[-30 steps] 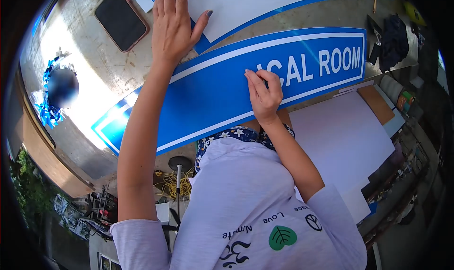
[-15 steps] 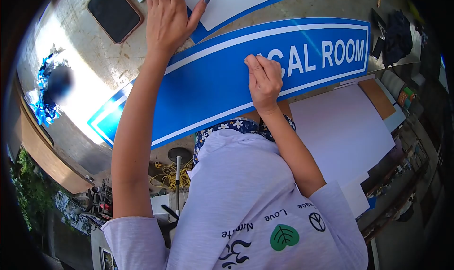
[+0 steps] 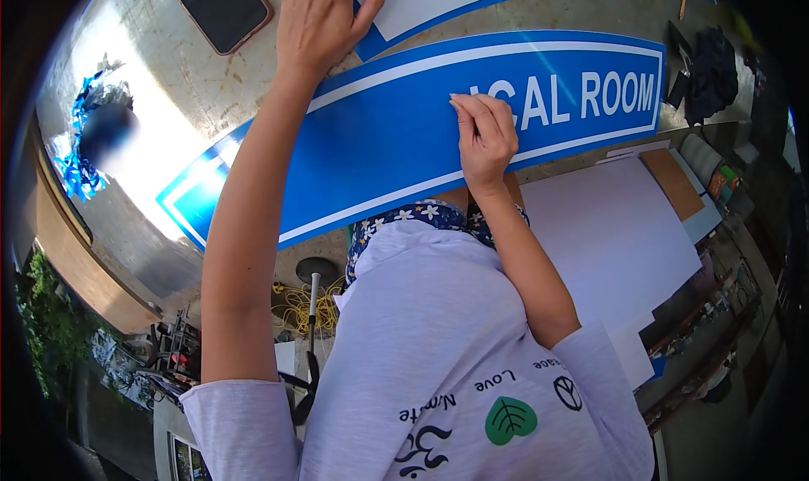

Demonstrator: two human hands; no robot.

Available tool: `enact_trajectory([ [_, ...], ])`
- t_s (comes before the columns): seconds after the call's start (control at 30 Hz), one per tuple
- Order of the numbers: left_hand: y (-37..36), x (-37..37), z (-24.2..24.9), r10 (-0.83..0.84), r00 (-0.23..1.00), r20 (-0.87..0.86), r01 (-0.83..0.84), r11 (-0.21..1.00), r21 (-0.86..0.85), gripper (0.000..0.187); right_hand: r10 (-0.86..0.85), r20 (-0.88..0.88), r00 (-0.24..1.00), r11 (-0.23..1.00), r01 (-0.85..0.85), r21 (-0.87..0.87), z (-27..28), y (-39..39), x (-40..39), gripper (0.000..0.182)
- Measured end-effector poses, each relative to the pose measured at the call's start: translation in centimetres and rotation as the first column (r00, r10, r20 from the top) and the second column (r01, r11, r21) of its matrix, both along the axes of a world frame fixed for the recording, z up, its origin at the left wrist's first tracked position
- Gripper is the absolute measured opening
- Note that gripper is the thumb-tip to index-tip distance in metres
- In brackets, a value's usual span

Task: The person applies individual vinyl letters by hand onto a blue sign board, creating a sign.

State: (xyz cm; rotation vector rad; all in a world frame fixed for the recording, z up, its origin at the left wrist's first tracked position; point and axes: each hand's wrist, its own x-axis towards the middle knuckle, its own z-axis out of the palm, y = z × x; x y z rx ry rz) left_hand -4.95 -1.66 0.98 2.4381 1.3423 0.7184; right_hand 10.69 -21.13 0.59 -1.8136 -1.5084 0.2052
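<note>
The blue sign (image 3: 404, 136) lay flat and slanted across the worn metal table (image 3: 168, 85), a long glossy strip with a thin white border and bold white letters, "CAL ROOM" readable at its right end. The right hand (image 3: 483, 140) sat on the sign's face just left of those letters, fingers bunched together with the tips pressed at the sign's surface; whether they pinched anything, I couldn't tell. The left hand (image 3: 324, 18) was flat and spread, palm down, at the sign's upper edge, overlapping onto the white sheet (image 3: 472, 1) beyond it, which carried its own curved blue stripe. The two hands were well apart.

Up at the top left, a dark phone (image 3: 222, 8) in a pinkish case rested screen-up on the scuffed, sun-bright tabletop. A tangle of shredded blue scraps (image 3: 74, 173) sat near the left rim. Below the sign's right end, a large pale board (image 3: 607, 237) jutted out, smooth and matte, with a brown board (image 3: 674, 182) just beside it. A dark bundle of cloth (image 3: 712, 68) lay past the sign's right tip.
</note>
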Motion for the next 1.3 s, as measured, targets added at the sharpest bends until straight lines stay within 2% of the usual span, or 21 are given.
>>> enact_trajectory([
  [0.17,0.03,-0.12,0.07,-0.007,1.000,0.008,0.007,1.000,-0.009,0.062,0.050,0.091,0.995,0.999,-0.050,0.003,0.22,0.13,0.05,0.016],
  [0.7,-0.02,-0.07,-0.21,-0.003,1.000,0.003,0.003,1.000,-0.007,0.060,0.077,0.164,0.983,0.997,-0.080,0.015,-0.12,0.10,-0.03,0.023],
  [1.0,0.02,0.02,-0.07,-0.010,1.000,0.010,0.010,1.000,0.007,0.060,0.066,0.208,0.976,0.997,-0.057,-0.047,-0.24,0.33,0.02,0.024],
  [1.17,-0.02,-0.04,-0.09,-0.005,1.000,0.003,0.005,1.000,0.005,0.060,0.063,0.176,0.982,0.995,-0.048,-0.090,0.26,0.35,-0.05,0.016],
  [1.3,-0.04,-0.05,-0.04,0.003,1.000,-0.001,-0.003,1.000,0.011,0.060,0.046,0.157,0.986,0.998,-0.038,-0.056,0.07,0.13,-0.02,0.013],
])
